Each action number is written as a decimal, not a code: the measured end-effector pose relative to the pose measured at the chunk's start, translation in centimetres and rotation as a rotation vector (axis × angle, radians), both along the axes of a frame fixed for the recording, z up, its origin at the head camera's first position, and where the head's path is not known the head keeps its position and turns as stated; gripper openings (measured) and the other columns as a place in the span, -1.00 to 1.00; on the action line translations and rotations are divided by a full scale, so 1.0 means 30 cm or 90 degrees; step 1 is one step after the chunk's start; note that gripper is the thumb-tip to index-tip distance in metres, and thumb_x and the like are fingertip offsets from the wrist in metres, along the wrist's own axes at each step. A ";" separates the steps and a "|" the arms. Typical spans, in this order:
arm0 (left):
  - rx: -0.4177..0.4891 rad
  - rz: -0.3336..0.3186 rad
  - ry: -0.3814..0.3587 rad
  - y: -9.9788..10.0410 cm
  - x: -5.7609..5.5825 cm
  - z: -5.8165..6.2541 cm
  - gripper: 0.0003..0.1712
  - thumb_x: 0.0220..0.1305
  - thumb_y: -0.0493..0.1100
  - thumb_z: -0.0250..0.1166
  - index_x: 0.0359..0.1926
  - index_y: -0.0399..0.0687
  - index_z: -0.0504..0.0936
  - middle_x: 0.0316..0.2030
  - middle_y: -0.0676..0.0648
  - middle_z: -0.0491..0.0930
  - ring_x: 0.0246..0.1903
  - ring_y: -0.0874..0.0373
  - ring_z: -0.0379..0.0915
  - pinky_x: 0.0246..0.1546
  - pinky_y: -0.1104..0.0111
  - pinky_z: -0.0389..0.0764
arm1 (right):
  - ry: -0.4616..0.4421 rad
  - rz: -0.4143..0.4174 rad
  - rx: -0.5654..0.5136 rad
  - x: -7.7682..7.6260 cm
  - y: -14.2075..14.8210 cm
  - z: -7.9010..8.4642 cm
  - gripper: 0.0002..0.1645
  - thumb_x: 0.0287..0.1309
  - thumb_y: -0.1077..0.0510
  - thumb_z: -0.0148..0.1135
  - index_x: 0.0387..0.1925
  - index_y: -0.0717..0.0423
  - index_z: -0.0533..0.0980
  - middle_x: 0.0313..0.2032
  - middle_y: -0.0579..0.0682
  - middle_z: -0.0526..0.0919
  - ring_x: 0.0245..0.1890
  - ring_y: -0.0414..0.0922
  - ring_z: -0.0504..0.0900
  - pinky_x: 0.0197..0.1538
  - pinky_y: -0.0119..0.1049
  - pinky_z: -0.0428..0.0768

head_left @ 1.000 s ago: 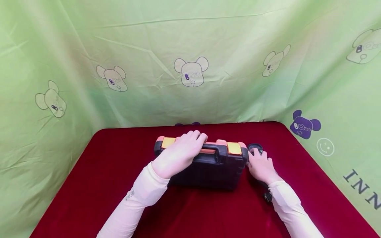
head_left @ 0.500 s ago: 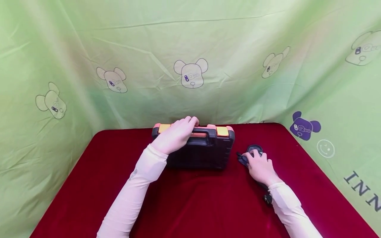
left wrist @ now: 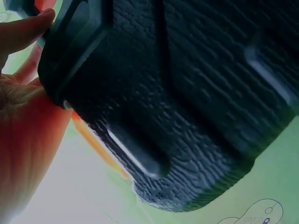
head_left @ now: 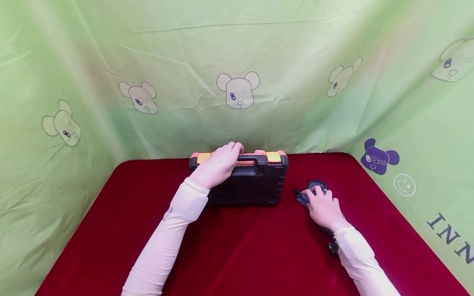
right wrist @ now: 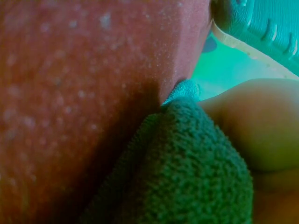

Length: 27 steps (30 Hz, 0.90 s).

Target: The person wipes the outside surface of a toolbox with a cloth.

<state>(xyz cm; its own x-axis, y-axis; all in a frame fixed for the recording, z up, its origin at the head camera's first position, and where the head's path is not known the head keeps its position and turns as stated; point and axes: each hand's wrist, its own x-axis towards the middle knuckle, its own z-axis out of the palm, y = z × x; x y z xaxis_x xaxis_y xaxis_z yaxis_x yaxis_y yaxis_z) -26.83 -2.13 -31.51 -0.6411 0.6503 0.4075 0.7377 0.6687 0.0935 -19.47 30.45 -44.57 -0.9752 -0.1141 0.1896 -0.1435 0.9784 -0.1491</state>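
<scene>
Near the back of the table a black tool case [head_left: 246,189] with orange edging and yellow latches stands upright on its long side, handle up. My left hand [head_left: 218,166] grips it at the handle, covering the handle's left part. In the left wrist view, the thumb of that hand [left wrist: 23,35] lies by the handle beside the textured case wall [left wrist: 140,116]. To the right, my right hand [head_left: 326,207] holds a dark grey fabric item [head_left: 316,184] lying on the table. Its fuzzy cloth [right wrist: 201,158] fills the right wrist view; the hand hides its full shape.
Dark red cloth [head_left: 255,246] covers the table. Green printed curtains [head_left: 177,82] hang behind and along both sides, close to the case at the back. A small black buckle-like piece [head_left: 333,248] lies beside the right wrist.
My left hand has moved the tool case back and slightly left, away from the right hand, and it has slowed near the rear edge. The right hand has stayed in place.
</scene>
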 end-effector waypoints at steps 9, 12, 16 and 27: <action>0.006 0.009 0.041 0.012 -0.017 -0.012 -0.78 0.22 -0.47 0.08 -0.14 -0.21 0.49 -0.30 -0.14 0.58 -0.34 -0.02 0.50 -0.25 0.17 0.63 | -0.004 -0.002 -0.004 -0.001 0.002 -0.001 -0.61 0.11 0.26 0.22 0.02 0.07 0.53 -0.03 0.31 0.50 -0.12 0.41 0.40 -0.29 0.31 0.49; 0.016 0.014 0.028 0.015 -0.022 -0.010 -0.74 0.20 -0.49 0.07 -0.13 -0.20 0.51 -0.27 -0.13 0.59 -0.32 0.00 0.50 -0.23 0.16 0.63 | -0.002 -0.003 -0.006 -0.001 -0.001 0.002 -0.61 0.10 0.26 0.22 0.02 0.07 0.53 -0.03 0.30 0.50 -0.11 0.41 0.40 -0.28 0.30 0.49; 0.013 0.015 0.024 0.024 -0.028 -0.013 -0.77 0.22 -0.46 0.09 -0.12 -0.19 0.51 -0.26 -0.13 0.58 -0.31 -0.01 0.50 -0.23 0.15 0.63 | -0.005 -0.006 -0.006 0.000 -0.003 0.003 -0.61 0.10 0.26 0.22 0.02 0.06 0.53 -0.02 0.31 0.50 -0.10 0.41 0.40 -0.27 0.31 0.49; 0.023 0.023 0.037 0.035 -0.006 -0.024 -0.83 0.25 -0.38 0.16 -0.13 -0.17 0.49 -0.29 -0.13 0.57 -0.37 -0.04 0.49 -0.33 0.14 0.61 | -0.003 -0.003 0.001 0.000 -0.001 0.006 -0.59 0.10 0.26 0.23 0.04 0.09 0.53 0.00 0.32 0.49 -0.08 0.44 0.40 -0.27 0.33 0.49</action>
